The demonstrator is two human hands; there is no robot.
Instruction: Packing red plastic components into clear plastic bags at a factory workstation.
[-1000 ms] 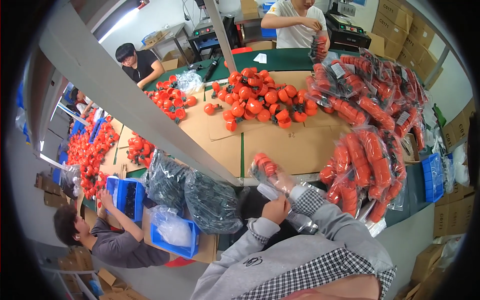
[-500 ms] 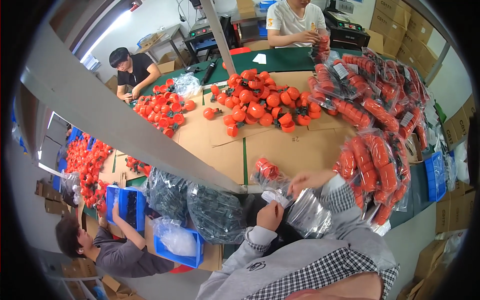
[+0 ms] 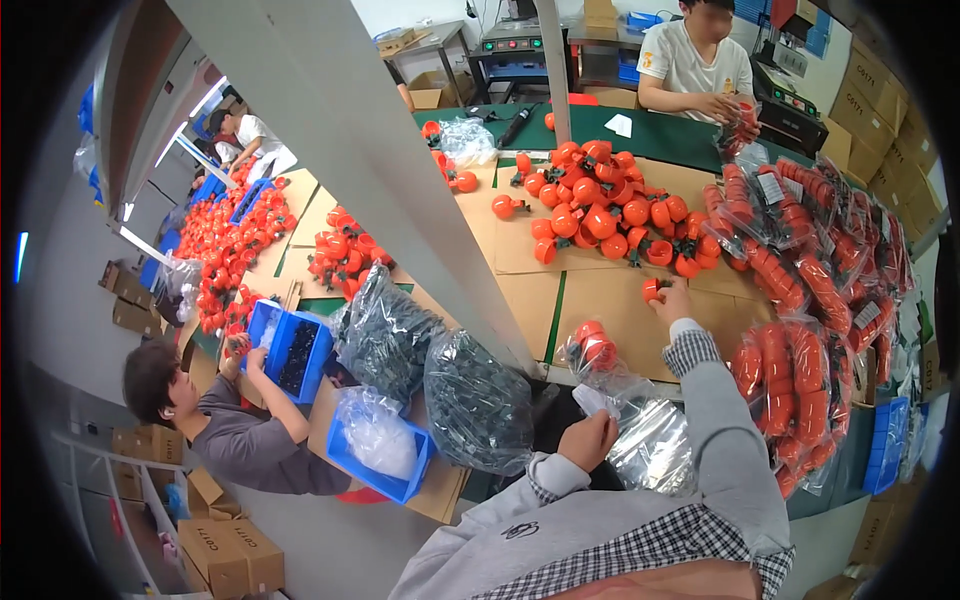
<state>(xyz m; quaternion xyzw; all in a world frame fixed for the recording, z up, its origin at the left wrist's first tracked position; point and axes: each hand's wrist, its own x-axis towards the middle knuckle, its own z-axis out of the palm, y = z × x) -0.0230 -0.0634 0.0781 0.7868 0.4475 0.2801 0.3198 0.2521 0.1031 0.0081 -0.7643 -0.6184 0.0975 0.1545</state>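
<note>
My right hand (image 3: pixel 675 302) is closed on an orange-red cup-shaped part (image 3: pixel 653 290), out over the cardboard beside the big pile. Close to my body, my left hand (image 3: pixel 588 440) is closed at the mouth of a clear plastic bag (image 3: pixel 575 362). Several nested orange-red cups (image 3: pixel 597 348) lie in that bag. A crumpled white piece (image 3: pixel 597 401), perhaps a label, shows just above my left fingers. Under and beside my forearms lies a stack of shiny clear bags (image 3: pixel 655 450). Loose orange-red cups with dark green clips form the pile (image 3: pixel 600 205) ahead.
Filled bags of orange-red cups (image 3: pixel 785 375) are heaped at right. A slanting grey post (image 3: pixel 400 170) crosses the table. Large bags of dark green parts (image 3: pixel 475 405) and blue bins (image 3: pixel 420 465) stand left. Co-workers (image 3: pixel 245 430) sit at left and across the table (image 3: pixel 700 65).
My right hand has left the bag, reached forward and taken a cup. My left hand stays at the bag. The whole view has swung left.
</note>
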